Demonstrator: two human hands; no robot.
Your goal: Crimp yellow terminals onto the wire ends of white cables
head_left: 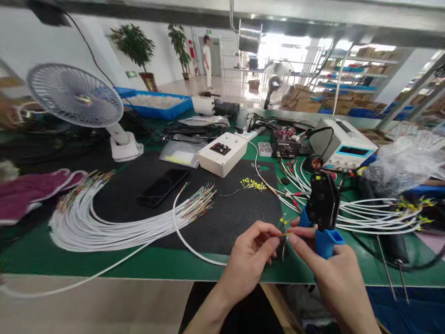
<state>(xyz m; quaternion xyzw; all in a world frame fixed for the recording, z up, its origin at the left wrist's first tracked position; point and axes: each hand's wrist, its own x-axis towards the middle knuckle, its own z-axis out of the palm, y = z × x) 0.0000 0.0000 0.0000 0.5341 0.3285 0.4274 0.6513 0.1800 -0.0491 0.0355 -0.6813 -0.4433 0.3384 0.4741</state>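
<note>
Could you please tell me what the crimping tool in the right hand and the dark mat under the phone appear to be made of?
The crimping tool looks like matte black metal at the head, judging by its flat plates, with blue handles that seem plastic or rubber, smooth and evenly coloured. The right hand holds it. The dark mat looks like soft rubber or foam: dull, non-reflective, lying flat on the green bench.
</note>
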